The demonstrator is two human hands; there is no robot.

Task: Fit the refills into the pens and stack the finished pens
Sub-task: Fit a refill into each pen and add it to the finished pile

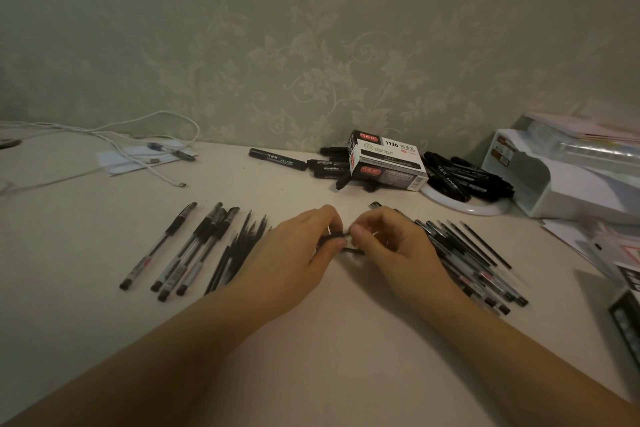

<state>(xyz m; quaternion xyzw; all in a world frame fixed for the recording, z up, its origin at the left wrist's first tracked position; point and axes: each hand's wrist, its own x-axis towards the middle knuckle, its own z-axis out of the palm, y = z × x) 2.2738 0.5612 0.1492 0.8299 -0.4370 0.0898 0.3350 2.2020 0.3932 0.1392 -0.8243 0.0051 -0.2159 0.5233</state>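
The left hand (304, 246) and right hand (391, 246) meet over the middle of the table (311, 340), fingertips almost touching. The left hand's curled fingers pinch a thin dark pen part (332, 237), probably a refill or tip, though it is too small to tell which. The right hand's thumb and forefinger close on the same part from the other side. Just under the hands a second dark piece (355, 251) lies on the table or hangs low; which one is unclear.

Just left of the left hand lies a bundle of bare refills (239, 250), fanned away from the person. Further left, four capped pens (194, 246) lie side by side, one of them a little apart from the rest.

Just right of the right hand, partly hidden by it, is a heap of clear barrels (478, 270) mixed with loose refills.

Beyond the hands, near the wall, a marker box (388, 159) sits among black markers (277, 159), more of them piled on a white plate (464, 206) to its right. Far right stands a white tray (554, 184). Far left, white cables (138, 146) trail over a paper sheet.
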